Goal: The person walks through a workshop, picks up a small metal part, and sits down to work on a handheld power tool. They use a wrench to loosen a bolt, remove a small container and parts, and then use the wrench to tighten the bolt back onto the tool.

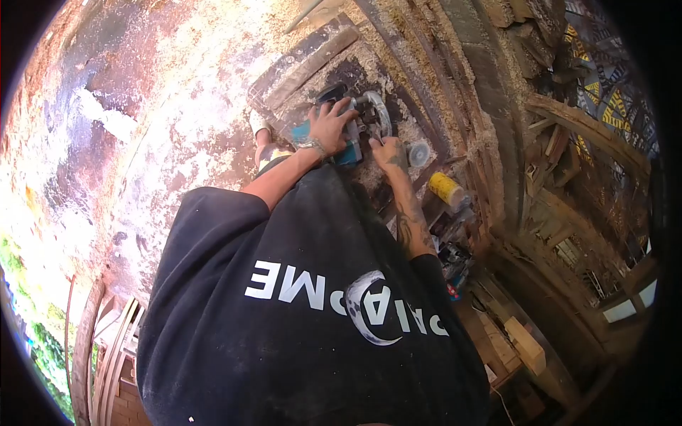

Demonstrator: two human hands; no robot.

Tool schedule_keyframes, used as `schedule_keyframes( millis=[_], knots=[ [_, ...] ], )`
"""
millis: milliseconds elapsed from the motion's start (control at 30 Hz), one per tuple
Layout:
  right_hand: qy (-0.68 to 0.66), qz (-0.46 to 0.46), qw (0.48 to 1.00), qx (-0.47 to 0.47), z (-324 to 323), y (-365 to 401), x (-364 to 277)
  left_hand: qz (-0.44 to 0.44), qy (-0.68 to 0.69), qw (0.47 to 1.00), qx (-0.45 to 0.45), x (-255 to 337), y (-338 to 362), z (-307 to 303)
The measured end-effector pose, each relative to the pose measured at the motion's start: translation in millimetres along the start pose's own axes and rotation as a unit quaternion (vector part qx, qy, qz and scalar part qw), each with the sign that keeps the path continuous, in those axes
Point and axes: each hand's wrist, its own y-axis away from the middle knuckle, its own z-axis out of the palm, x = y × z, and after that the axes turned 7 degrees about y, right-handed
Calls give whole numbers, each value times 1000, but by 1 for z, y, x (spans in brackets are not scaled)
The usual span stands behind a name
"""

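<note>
A teal power tool (347, 150) with a curved grey metal part lies on its side in front of me, on a dusty surface. My left hand (330, 128) is laid over its body, fingers somewhat spread and curled round it. Beside it, my right hand (389, 153) has its fingers closed together at the tool's metal end. Whatever they pinch there is too small to make out. Just right of that hand sits a round clear disc-like thing (419, 154). A yellow cylindrical container (445, 189) lies near my right forearm.
A short wooden board (312, 65) lies beyond the tool. Long dusty planks (440, 85) run along the right, with sawdust over them. More timber (597, 128) is stacked at the far right, and a wood block (526, 344) is at lower right. Pale sawdust (213, 35) covers the ground at left.
</note>
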Motion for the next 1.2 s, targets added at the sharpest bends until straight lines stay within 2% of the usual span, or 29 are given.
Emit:
schedule_keyframes(
  millis=[67,167,267,367,533,767,867,967,1033,1067,1100,1200],
  knots=[
    [34,19,998,-58,-18,1,-18,9,-3,1000,6,2,3,0],
    [56,-36,997,32,-32,13,-36,15,-8,1000,8,7,5,-4],
    [89,-13,995,33,-42,8,-48,12,-31,999,5,13,8,0],
    [128,-82,986,74,-37,-4,-41,14,-38,999,-2,13,9,-2],
    [144,-53,988,7,-58,-10,-59,13,-75,996,-38,17,11,-3],
    [144,-33,988,-53,-71,-16,-67,15,-93,995,-39,16,9,-6],
    [162,-50,985,-29,-60,-21,-57,14,-83,996,-40,20,10,-7],
    [129,-91,988,4,-76,-12,-45,13,-64,997,-32,15,9,-8],
    [-120,-51,990,-52,-97,7,-40,10,-46,998,-28,10,7,-3],
    [-242,-27,967,-76,-105,17,-36,1,-38,999,-34,9,4,-6],
    [-376,-59,921,-77,-95,26,-27,-6,-29,999,-43,9,3,-8],
    [-504,-115,854,-65,-75,31,-23,-21,-11,998,-52,4,-8,-8]
  ],
)
